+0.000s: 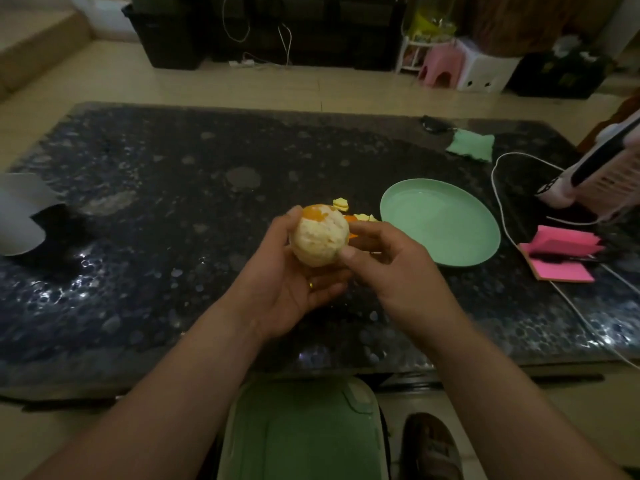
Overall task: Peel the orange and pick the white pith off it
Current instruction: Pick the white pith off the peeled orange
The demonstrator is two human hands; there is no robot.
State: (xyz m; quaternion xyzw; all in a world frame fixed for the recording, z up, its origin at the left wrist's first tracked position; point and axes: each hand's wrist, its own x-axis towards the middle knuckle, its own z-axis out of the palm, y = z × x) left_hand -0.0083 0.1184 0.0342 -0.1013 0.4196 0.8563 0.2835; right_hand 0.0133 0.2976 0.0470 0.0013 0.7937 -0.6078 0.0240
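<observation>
The orange [318, 237] is held in the air above the near middle of the table [173, 237], between your two hands. It is almost fully peeled: pale white pith covers most of its surface, and a patch of bare orange flesh shows at its upper left. Your left hand [287, 275] cradles it from below and from the left, fingers curled under it and the thumb laid against its upper left edge. Your right hand [391, 265] meets it from the right, thumb tip pressed on the lower right of the pith and the curled fingers closing in behind, so that the hand pinches the fruit's side. Just beyond the orange, pieces of peel [341, 203] lie on the table, pale side up. To their right stands a green plate [440, 223], near the peel but apart from it. Farther right, a white cable [498, 202] loops past a pink notepad [561, 261], and a green cloth [472, 145] lies near the table's far edge.
</observation>
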